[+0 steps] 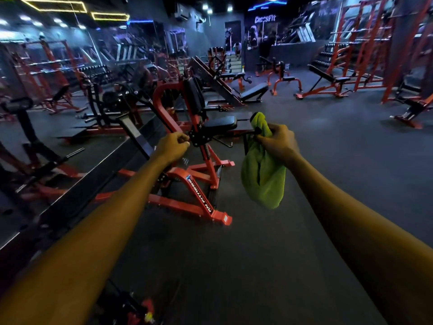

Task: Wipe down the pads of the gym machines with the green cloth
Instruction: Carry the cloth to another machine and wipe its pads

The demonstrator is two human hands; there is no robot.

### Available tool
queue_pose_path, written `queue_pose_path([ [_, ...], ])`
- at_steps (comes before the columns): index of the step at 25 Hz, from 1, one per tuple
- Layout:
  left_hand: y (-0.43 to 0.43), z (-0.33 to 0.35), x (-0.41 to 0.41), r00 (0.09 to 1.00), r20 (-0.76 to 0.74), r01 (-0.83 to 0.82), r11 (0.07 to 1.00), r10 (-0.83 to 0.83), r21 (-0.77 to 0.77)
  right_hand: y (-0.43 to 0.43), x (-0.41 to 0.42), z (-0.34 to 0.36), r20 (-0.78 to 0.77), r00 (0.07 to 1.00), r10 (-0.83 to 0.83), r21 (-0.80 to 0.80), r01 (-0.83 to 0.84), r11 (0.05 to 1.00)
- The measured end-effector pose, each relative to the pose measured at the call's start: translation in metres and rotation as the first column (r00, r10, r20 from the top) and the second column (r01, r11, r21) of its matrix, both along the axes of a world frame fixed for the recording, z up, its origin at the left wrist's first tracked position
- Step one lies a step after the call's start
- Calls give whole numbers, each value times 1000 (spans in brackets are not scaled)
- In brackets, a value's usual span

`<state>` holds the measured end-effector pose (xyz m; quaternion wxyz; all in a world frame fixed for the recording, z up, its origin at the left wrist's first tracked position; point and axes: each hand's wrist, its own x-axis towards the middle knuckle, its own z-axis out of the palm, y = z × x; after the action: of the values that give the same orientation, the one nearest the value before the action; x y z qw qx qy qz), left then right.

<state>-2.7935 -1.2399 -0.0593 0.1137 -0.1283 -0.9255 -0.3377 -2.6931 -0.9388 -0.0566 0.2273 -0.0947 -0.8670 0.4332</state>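
Gripping the green cloth [262, 174] bunched at its top, the right hand [277, 139] lets it hang free in the air, just right of the red machine's [199, 198] black seat pad [219, 121], likely ready for wiping. The left hand [172, 147] is curled, apparently empty, near the seat's bracket.

Green cloth [262, 174] partly behind rt hand [278, 140]

Both arms stretched forward, left hand [172, 147] curled, seemingly empty, right hand [277, 140] gripping green cloth [262, 174]
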Motion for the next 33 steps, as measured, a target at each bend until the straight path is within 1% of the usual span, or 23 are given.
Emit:
queue_pose_path([
  [4, 34, 1, -103, 1000, -13, -6, 1000, 6, -13, 36, -104, -1, 29, 999, 17, -20, -16, 1000],
  [10, 80, -6, -257, 995, -65, -73, 997, 74, 17, 95, -273, 7, -20, 998, 64, -24, -65, 998],
  [14, 107, -10, -357, 993, -40, -108, 993, 110, 44, 121, -386, 13, -14, 993, 115, -15, -115, 993],
  [18, 120, -23, -443, 994, -16, -103, 993, 104, 64, 133, -488, 9, -2, 987, 158, -7, -158, 987],
  [20, 125, -26, -494, 993, -3, -120, 992, 121, 46, 137, -544, 7, 5, 984, 181, -9, -181, 983],
  [22, 127, -30, -549, 992, -21, -125, 991, 126, 45, 142, -600, 3, -6, 982, 189, -9, -189, 982],
  [25, 134, -25, -618, 990, -44, -135, 990, 137, 38, 149, -676, 8, -27, 982, 188, 6, -188, 982],
  [30, 135, -18, -743, 982, -8, -185, 979, 186, 89, 159, -808, 22, -39, 972, 232, 8, -232, 973],
  [33, 141, -25, -804, 980, 0, -200, 977, 200, 73, 165, -876, 17, -37, 960, 278, 11, -278, 960],
])
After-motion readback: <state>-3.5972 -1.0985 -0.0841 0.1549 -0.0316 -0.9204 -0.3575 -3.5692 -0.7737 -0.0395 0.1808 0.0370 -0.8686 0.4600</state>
